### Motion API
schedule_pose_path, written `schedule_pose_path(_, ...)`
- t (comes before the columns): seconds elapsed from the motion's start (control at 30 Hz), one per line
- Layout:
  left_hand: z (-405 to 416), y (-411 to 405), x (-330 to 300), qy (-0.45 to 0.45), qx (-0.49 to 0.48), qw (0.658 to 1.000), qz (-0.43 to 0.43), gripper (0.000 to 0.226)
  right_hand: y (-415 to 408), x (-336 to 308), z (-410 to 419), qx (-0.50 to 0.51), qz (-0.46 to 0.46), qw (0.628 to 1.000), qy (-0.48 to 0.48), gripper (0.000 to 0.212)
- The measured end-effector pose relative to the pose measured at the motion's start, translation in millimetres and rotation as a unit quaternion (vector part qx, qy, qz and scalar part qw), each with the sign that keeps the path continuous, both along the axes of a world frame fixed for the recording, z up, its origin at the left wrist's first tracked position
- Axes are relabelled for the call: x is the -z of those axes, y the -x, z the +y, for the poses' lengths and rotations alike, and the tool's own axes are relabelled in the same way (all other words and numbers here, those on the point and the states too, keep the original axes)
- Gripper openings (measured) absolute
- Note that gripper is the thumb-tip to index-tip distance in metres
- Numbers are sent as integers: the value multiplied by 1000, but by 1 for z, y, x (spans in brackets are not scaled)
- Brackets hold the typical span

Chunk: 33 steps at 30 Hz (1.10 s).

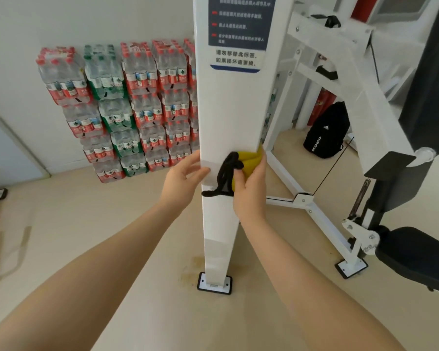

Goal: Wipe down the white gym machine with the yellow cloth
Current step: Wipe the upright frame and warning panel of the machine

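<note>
R hand (250,191) presses the yellow cloth (250,160) against the white gym machine's upright post (228,110), fingers curled round the cloth at the post's right edge. A black cord (224,177) hangs over the cloth & post front. L hand (181,179): fingers straight, loosely spread, tips touching the post's left edge. Behind: stacked water-bottle packs (127,107) by the wall; black Adidas backpack (326,131) on the floor beyond the frame.

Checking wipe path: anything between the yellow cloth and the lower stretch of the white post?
Nothing visible blocks it. The right hand presses the yellow cloth on the white post; a black cord hangs from the cloth against the post face. The left hand touches the post's left edge, beside the path.
</note>
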<state>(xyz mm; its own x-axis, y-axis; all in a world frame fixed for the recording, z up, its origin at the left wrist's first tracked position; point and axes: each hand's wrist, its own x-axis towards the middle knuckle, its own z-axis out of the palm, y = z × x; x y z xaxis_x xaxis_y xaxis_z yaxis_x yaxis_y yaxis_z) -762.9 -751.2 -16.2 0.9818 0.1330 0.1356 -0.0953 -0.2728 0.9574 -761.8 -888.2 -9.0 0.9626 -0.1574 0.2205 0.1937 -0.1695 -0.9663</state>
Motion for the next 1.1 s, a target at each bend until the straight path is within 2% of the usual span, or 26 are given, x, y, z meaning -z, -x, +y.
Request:
schedule_pose_path(0.1,3,-1,-1,-60,15,998,-22,40,-11,-41,1,9,-73,997,6,64)
schedule_pose_path(0.2,9,-2,17,-110,24,992,-54,45,-18,-39,2,16,-109,994,6,68)
schedule_pose_path(0.3,13,-4,57,-89,14,995,-45,51,-16,9,1,13,-121,992,26,70)
schedule_pose_path(0.4,10,-4,105,-23,7,999,-38,54,-10,82,-4,8,-76,995,63,70)
schedule_pose_path(0.53,11,-4,156,-41,22,996,-78,55,-2,161,-5,-18,-32,999,25,66)
schedule_pose_path(0.6,11,-8,172,-77,29,989,-120,56,-5,170,0,5,-62,998,27,63)
schedule_pose_path(0.67,8,-11,181,-95,25,980,-172,56,-11,159,4,25,-138,990,26,62)
schedule_pose_path(0.77,5,-17,189,-77,38,972,-220,58,-22,120,3,42,-280,958,50,66)
schedule_pose_path(0.83,6,-21,194,-61,53,970,-231,60,-31,107,1,47,-338,936,85,69)
schedule_pose_path(0.97,10,-28,199,-48,72,961,-261,58,-42,154,-4,88,-365,901,217,71)
schedule_pose_path(1.0,11,-28,199,-49,77,960,-266,58,-42,172,-5,136,-380,867,292,67)
schedule_pose_path(1.07,13,-28,199,-62,80,959,-266,56,-45,199,-6,216,-429,756,444,63)
schedule_pose_path(1.1,15,-27,198,-68,80,960,-261,54,-47,200,-6,221,-441,718,492,62)
